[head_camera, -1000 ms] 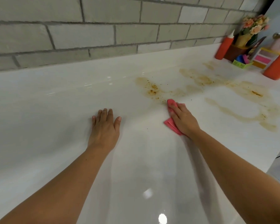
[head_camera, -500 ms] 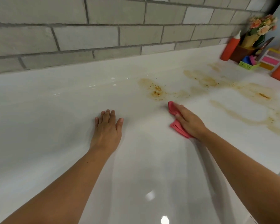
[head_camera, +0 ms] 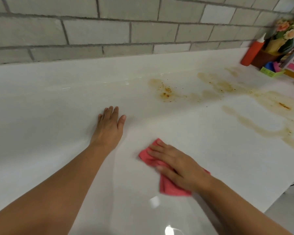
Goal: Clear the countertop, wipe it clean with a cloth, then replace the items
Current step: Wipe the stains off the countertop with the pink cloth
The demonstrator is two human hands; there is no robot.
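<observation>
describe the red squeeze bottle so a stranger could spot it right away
Follow the grey brick wall to the white countertop, far right end. There stands the red squeeze bottle, leftmost of the clutter, beside the flowers. Its tall red body and white pointed nozzle set it apart.

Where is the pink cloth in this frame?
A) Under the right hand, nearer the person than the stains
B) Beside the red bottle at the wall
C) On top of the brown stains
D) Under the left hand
A: the right hand presses flat on the pink cloth, on white countertop nearer the person than the brown stains. The left hand rests flat on the bare surface.
</observation>
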